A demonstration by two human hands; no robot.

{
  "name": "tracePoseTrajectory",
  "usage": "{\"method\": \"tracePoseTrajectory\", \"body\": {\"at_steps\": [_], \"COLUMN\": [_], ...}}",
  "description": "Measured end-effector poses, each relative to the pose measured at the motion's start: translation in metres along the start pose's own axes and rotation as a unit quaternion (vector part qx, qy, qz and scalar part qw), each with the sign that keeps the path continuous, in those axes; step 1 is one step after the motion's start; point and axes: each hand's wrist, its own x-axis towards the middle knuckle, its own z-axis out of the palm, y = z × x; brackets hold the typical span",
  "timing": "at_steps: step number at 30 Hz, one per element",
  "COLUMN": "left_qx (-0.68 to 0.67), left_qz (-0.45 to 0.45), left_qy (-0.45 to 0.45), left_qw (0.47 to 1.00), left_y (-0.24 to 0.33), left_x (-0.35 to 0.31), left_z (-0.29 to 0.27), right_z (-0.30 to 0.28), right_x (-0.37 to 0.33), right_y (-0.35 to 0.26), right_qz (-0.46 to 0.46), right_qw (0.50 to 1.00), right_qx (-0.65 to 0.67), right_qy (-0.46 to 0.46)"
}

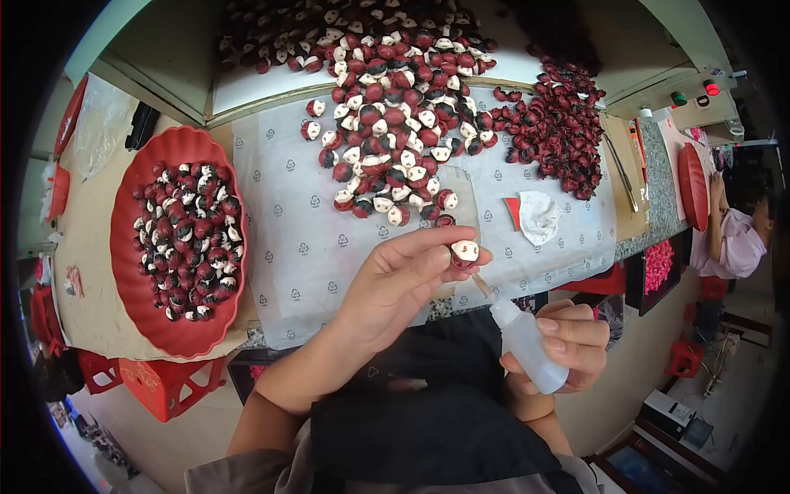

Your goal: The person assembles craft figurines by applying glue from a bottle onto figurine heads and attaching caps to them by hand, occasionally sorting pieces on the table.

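Note:
Between the thumb and fingers of my left hand [391, 284] is a small doll head [466, 250], with a white face and a dark red body. My right hand [576, 342] is wrapped round a translucent white squeeze bottle [527, 346]. The bottle's thin nozzle points up and left, its tip close to the underside of the doll head; whether they touch I cannot tell. Just beyond my left hand, a big heap of similar dark red, black and white doll heads [387, 123] spreads over the printed white sheet [284, 222].
A scalloped red tray [127, 263] full of similar heads stands at left. Small dark red curled pieces [568, 132] are heaped at the back right, near a crumpled white scrap [541, 217] and a thin tool [621, 169]. Another person [736, 222] sits at far right.

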Motion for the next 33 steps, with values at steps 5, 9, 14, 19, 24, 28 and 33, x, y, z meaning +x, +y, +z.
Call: {"method": "tracePoseTrajectory", "body": {"at_steps": [5,9,14,19,24,28,33], "left_qx": [-0.018,-0.024,-0.012,-0.024,-0.02,-0.011,-0.021], "left_qz": [0.004,0.011,0.032,0.054,0.062,0.063,0.049], "left_qy": [-0.002,-0.01,0.018,0.03,0.043,0.041,0.052], "left_qw": [1.0,1.0,0.999,0.998,0.997,0.997,0.997], "left_y": [-0.003,-0.004,-0.005,0.004,0.0,-0.001,0.0], "left_x": [-0.002,0.001,0.002,-0.004,-0.002,-0.003,-0.002], "left_z": [-0.005,-0.002,-0.009,-0.015,-0.011,-0.009,-0.006], "right_z": [0.002,-0.001,-0.013,-0.042,-0.064,-0.056,-0.048], "right_x": [-0.001,0.0,-0.003,-0.004,-0.006,0.009,0.015], "right_y": [0.002,0.001,0.013,0.039,0.105,0.119,0.106], "right_qz": [0.002,0.006,0.025,0.233,0.238,0.196,0.257], "right_qw": [1.0,0.999,0.999,0.962,0.949,0.915,0.932], "right_qx": [-0.006,-0.025,0.024,0.021,-0.166,-0.349,-0.251], "right_qy": [0.024,0.024,0.039,0.139,0.121,0.046,0.051]}}
